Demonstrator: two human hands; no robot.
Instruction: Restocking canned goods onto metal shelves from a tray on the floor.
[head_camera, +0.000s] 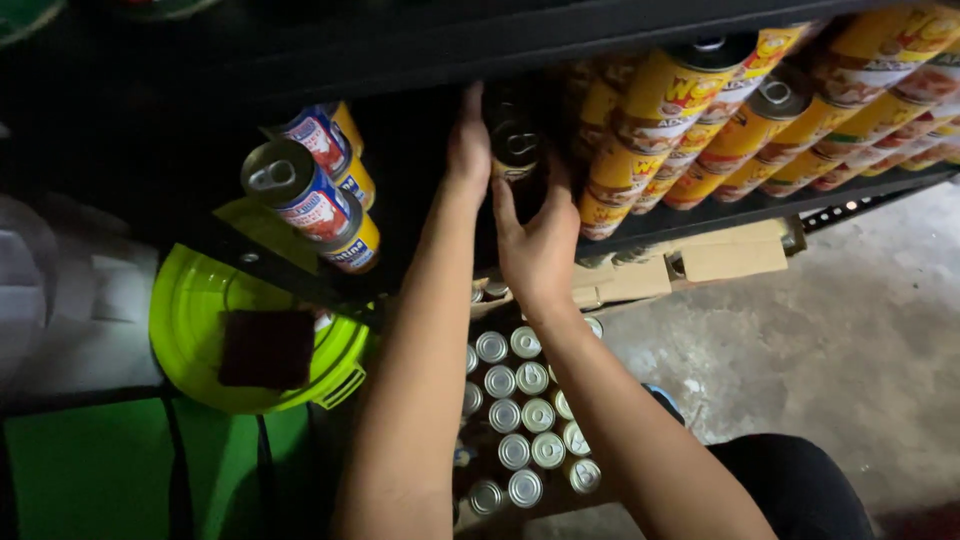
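Both of my hands reach up into a dark shelf (700, 215). My left hand (467, 140) presses flat against the left side of a stack of cans (516, 145) with a pull-tab lid on top. My right hand (535, 245) cups the same stack from the front and right, fingers spread along it. To the right, several stacks of yellow-labelled cans (700, 110) fill the shelf. Two short stacks of cans with red, white and blue labels (315, 200) stand to the left of my hands.
Below my arms an open cardboard box (640, 280) holds several silver-topped cans (520, 415). A lime green plastic lid (200, 310) with a dark brown pad (265, 348) on it lies at the left. Grey concrete floor (840, 340) lies at the right.
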